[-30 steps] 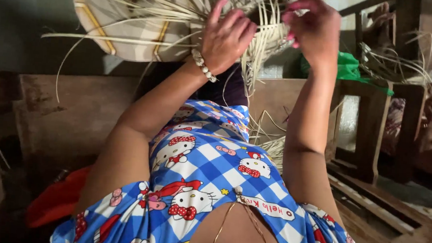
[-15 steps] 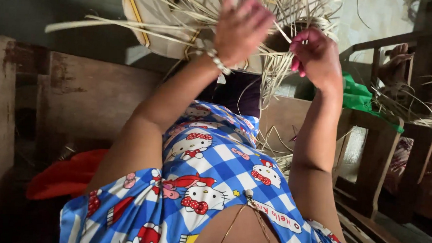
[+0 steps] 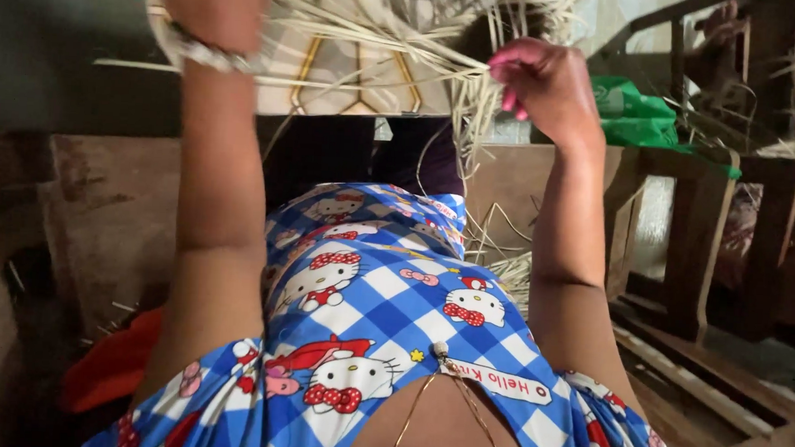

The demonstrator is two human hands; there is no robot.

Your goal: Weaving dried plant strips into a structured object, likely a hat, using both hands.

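A half-woven mat of pale straw strips (image 3: 370, 63), with loose ends fanning out, is held up in front of me. My right hand (image 3: 545, 86) pinches a bunch of loose strips (image 3: 442, 63) at its right side. My left hand (image 3: 210, 0), with a beaded bracelet (image 3: 211, 55) on the wrist, is raised at the top edge against the weave; its fingers are cut off by the frame. Below, my blue-and-white checked dress with cartoon cats (image 3: 374, 322) fills the lower middle.
A dark wooden chair frame (image 3: 715, 222) stands at the right with a green plastic bag (image 3: 634, 113) on it. More loose straw (image 3: 504, 265) lies by my right side. A red cloth (image 3: 114, 363) lies low at the left beside a worn wooden panel (image 3: 108, 217).
The view has tipped down and the hands have risen in frame. My left hand has moved up and left to the top edge. My right hand now pulls strips out to the right.
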